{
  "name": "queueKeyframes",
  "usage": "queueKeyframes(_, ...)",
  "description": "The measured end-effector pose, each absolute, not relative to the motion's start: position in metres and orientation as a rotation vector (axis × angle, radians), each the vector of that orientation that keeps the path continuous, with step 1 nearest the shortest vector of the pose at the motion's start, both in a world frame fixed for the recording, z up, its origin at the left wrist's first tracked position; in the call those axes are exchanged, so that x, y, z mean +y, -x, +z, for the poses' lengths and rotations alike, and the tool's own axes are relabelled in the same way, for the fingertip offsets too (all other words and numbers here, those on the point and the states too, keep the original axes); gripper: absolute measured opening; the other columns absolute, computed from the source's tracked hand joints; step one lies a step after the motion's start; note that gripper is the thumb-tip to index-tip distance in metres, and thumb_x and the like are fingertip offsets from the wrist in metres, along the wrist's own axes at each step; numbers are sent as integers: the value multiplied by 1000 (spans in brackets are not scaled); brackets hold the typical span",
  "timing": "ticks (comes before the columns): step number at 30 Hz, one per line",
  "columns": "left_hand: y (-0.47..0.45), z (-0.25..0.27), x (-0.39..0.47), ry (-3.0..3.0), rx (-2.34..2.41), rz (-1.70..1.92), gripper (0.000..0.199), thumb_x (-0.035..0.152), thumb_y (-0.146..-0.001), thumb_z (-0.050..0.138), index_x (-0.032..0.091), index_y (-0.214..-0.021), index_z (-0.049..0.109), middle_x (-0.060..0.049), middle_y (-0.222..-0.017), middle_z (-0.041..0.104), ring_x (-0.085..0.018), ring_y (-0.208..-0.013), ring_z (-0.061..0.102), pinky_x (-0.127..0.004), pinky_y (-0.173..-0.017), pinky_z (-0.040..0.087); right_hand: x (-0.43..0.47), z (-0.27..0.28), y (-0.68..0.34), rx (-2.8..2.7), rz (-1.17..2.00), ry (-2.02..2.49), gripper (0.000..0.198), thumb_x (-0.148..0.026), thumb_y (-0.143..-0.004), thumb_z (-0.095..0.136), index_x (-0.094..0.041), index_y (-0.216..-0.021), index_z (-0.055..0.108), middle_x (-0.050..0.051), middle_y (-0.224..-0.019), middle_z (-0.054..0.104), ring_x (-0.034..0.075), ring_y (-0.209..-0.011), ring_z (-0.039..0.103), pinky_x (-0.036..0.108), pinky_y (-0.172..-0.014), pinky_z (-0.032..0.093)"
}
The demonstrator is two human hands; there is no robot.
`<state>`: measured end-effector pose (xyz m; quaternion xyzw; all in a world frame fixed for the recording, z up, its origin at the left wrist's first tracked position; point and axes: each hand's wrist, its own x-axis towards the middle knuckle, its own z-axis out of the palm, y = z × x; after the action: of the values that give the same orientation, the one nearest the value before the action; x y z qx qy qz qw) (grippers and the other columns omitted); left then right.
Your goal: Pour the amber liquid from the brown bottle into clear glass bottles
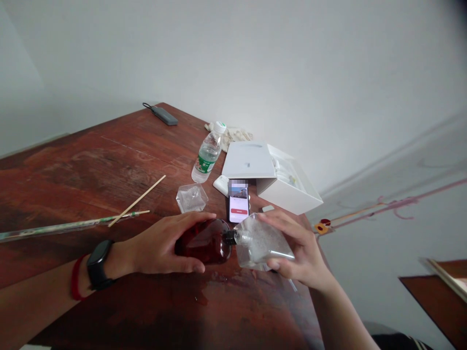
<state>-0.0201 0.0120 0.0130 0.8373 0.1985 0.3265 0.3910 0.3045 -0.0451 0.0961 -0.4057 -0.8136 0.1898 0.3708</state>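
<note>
My left hand is wrapped round a bottle of dark red liquid, tipped on its side with its neck to the right. My right hand grips a clear plastic container with a short round neck, also lying sideways. The two necks meet mouth to mouth between my hands, above the table. Just beyond the red bottle lies a clear angular plastic piece. Small wet spots show on the wood below the bottle.
On the wooden table stand a water bottle and an open white box. A lit phone leans by the box. Wooden chopsticks, a long plastic sleeve and a grey device lie left. A wall rises behind.
</note>
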Motion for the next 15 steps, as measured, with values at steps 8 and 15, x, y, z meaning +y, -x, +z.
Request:
queueKeyframes(8,21,9,13,-2124,500,835,87,68,-94,79,28,-163,43,-11,-149,68,-34,-127,72,-44,-109,56,-39,98,-308,-2161,452,998,63,-66,-92,80,-38,-147,71,9,-123,81,30,-107,77,42,-82,65)
queueKeyframes(15,20,11,13,-2127,517,821,87,72,-93,78,28,-160,44,-11,-147,69,-35,-125,73,-44,-106,57,-39,97,-309,-2171,470,991,65,-67,-91,79,-41,-149,69,8,-121,80,30,-106,76,41,-78,64)
